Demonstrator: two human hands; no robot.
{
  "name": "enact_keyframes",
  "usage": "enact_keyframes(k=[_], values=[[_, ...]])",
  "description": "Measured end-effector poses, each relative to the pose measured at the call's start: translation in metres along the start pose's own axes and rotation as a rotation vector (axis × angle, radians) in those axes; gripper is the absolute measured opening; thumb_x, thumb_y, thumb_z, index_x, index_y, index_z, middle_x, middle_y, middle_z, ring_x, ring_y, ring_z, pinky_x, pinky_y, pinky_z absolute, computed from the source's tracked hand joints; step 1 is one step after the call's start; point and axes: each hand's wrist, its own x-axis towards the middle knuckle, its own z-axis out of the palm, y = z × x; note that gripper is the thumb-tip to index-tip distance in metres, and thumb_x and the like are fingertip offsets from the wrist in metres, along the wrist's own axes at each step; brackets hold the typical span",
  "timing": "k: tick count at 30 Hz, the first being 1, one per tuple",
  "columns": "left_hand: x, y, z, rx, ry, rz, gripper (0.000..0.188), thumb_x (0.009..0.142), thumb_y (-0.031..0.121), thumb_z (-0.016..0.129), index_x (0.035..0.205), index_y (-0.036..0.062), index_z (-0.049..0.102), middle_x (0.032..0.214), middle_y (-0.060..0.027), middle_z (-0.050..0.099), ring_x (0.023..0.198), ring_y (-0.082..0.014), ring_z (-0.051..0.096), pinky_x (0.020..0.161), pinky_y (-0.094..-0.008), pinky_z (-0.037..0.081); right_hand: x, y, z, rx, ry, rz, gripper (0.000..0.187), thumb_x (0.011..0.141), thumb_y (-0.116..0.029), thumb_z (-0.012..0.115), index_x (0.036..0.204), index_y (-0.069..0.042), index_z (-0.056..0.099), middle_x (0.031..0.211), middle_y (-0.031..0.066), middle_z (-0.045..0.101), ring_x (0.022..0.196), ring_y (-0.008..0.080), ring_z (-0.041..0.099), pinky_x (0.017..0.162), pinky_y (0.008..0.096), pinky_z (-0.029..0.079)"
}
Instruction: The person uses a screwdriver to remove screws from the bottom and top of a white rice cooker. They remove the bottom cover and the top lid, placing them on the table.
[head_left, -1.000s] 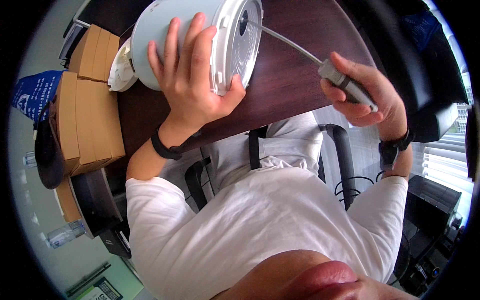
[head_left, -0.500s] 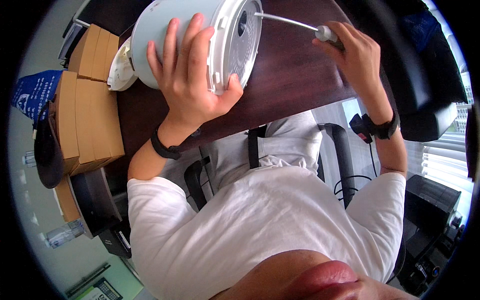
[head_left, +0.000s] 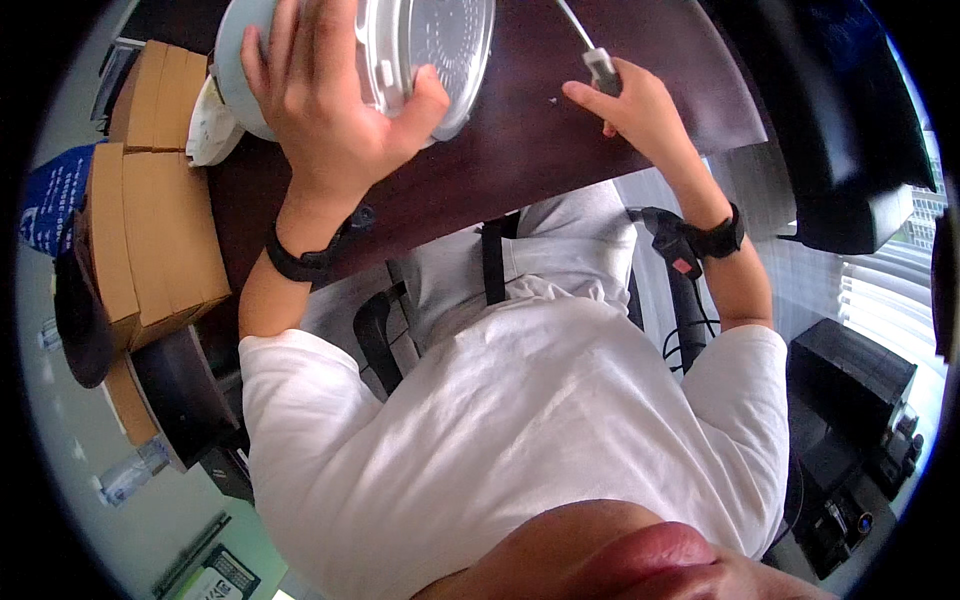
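Observation:
A round pale appliance (head_left: 455,50), much like a rice cooker, lies on its side at the far left of the table, partly cut off by the top edge. Its grey vented base in a white rim faces right. My left hand (head_left: 330,125) is pressed over its side, fingers on the body and thumb along the base rim. Clear of the base, my right hand (head_left: 640,110) is closed round the grey handle of a screwdriver (head_left: 601,68). The thin shaft points up and left, its tip out of the picture.
The dark wooden table (head_left: 520,150) reaches to my lap, with a tiny bright speck (head_left: 552,100) on it. At the left stand cardboard boxes (head_left: 170,230) and a white lid-like part (head_left: 212,135). A black chair (head_left: 840,160) is at the right.
The screwdriver has come away from the appliance's base, and my right hand has moved left. The appliance and my left hand sit further up and left in view.

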Motion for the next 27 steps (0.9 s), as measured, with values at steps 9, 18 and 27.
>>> enact_keyframes(k=[9,18,27], values=[[0.002,-0.01,-0.004,-0.04,-0.022,-0.003,0.069,0.072,0.034,0.067,0.133,0.0061,0.048,0.137,-0.0161,0.053,0.131,-0.0368,0.044,0.107,-0.0537,0.026,0.007,-0.012,0.006,-0.361,-0.004,-0.125,0.053,0.078,-0.051,0.069,0.093,-0.001,0.066,0.082,0.0203,0.068,0.079,0.0364,0.067,0.073,0.043,0.052],[-0.001,-0.068,-0.008,-0.116,-0.1,0.011,0.069,0.073,0.029,0.065,0.136,0.0078,0.044,0.142,-0.0168,0.047,0.134,-0.0372,0.038,0.11,-0.0529,0.026,0.01,-0.036,0.019,-0.512,-0.058,-0.171,0.044,0.081,-0.043,0.069,0.091,0.0,0.067,0.077,0.0203,0.068,0.075,0.0335,0.069,0.067,0.0405,0.055],[-0.019,-0.073,-0.014,-0.043,-0.143,-0.02,0.073,0.077,0.044,0.063,0.137,0.0088,0.04,0.145,-0.0153,0.043,0.138,-0.0382,0.034,0.112,-0.0584,0.017,0.018,-0.032,0.012,-0.474,-0.195,-0.265,0.031,0.082,-0.028,0.067,0.085,0.002,0.065,0.081,0.0227,0.067,0.081,0.039,0.066,0.074,0.045,0.052]])
